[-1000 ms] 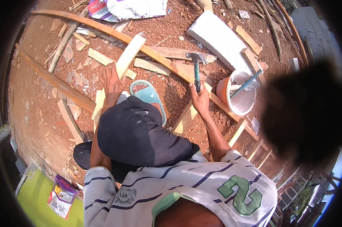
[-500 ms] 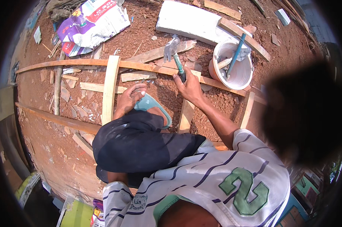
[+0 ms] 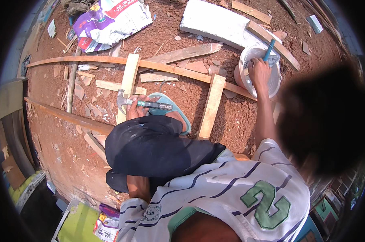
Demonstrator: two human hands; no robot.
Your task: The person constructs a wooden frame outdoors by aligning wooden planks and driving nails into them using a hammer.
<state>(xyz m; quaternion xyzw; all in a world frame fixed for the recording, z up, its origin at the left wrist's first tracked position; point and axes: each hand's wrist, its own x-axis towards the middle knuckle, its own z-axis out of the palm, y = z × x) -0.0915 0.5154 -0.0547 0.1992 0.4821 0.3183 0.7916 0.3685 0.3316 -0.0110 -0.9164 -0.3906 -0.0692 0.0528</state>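
Observation:
My left hand (image 3: 137, 108) is closed round the neck of a claw hammer (image 3: 156, 105), near its metal head. The hammer lies level above my sandal (image 3: 175, 109), its dark and green grip pointing right. My right hand (image 3: 260, 72) reaches into a white bucket (image 3: 276, 82), with its fingers pointing down and their tips hidden. Beside those fingers a blue rod (image 3: 269, 50) leans out of the bucket. A pale wooden crosspiece (image 3: 130, 74) stands close to my left hand and runs over a long wooden strip (image 3: 166, 69).
Another crosspiece (image 3: 212, 105) meets the long strip nearer the bucket. A second long strip (image 3: 69, 117) runs at the left. Behind lie a white block (image 3: 214, 24), a loose board (image 3: 273, 45) and a crumpled printed bag (image 3: 109, 26). Broken tile pieces litter the red soil.
The hammer has passed from my right hand to my left, which now grips it. My right hand has moved right, into the bucket. The view has shifted slightly.

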